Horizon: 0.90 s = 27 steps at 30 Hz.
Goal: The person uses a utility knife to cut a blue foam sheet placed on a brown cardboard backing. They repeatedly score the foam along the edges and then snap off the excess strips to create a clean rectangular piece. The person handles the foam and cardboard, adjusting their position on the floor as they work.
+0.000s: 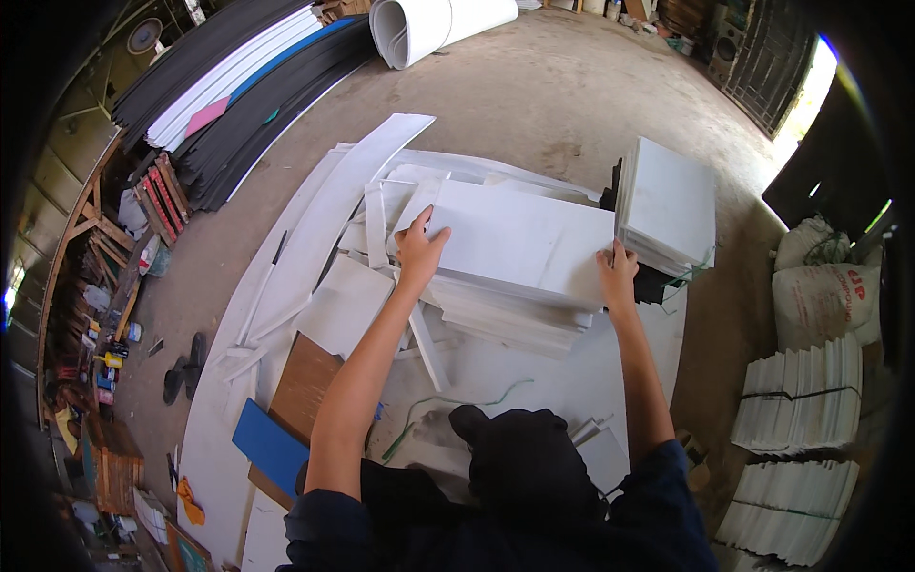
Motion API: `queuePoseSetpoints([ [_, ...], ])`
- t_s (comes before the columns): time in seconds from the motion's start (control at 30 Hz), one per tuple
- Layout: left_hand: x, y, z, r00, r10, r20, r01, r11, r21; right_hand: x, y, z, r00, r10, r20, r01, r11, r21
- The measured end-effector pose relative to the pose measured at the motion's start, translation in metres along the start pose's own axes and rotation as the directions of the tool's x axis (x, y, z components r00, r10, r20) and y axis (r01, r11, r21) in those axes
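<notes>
The left edge of a white rectangular panel point(524, 236) is pinched by the left hand point(420, 250), its thumb laid on the upper face. The panel's right edge is gripped between the thumb and fingers of the right hand point(620, 273). The panel is thus held between the two hands, over a stack of white sheets point(515, 319); whether the stack is touched by it cannot be told. Its long axis is set crosswise, from hand to hand, with the right end slightly nearer the person, and its broad face is turned upward.

Just beyond the right hand, a pile of white boards point(667, 205) is seen, with a green cord point(688, 274) by its near corner. To the left, a long white strip point(367, 167), a brown board point(303, 381) and a blue board point(270, 437) are strewn over a large white ground sheet point(214, 419).

The ground sheet is spread on a bare, stained floor point(534, 91). Farther out, dark sheets point(276, 119) are piled at the far left beside a white roll point(410, 36), and tied white bundles point(799, 396) are stacked along the right, below a printed sack point(825, 300).
</notes>
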State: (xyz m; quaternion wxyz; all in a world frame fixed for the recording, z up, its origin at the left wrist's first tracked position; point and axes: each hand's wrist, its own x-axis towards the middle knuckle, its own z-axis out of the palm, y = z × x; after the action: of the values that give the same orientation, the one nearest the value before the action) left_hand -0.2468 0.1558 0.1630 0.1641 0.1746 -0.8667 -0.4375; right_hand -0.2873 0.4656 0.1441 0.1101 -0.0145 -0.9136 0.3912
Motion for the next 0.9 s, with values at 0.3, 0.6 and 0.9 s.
queuePoseSetpoints([
  [0.3, 0.006, -0.008, 0.001, 0.981, 0.196, -0.004, -0.196, 0.98, -0.022, -0.005, -0.009, 0.012, 0.996, -0.027, -0.085, 0.022, 0.997, -0.069],
  [0.6, -0.002, -0.028, -0.08, 0.874, 0.434, -0.22, -0.425, 0.901, 0.089, -0.037, -0.165, 0.012, 0.806, -0.575, -0.143, 0.591, 0.765, 0.257],
  [0.9, -0.105, -0.214, -0.197, 0.914, -0.087, -0.396, -0.012, 0.971, -0.241, -0.126, -0.241, 0.208, 0.19, -0.597, 0.779, 0.494, 0.744, 0.45],
])
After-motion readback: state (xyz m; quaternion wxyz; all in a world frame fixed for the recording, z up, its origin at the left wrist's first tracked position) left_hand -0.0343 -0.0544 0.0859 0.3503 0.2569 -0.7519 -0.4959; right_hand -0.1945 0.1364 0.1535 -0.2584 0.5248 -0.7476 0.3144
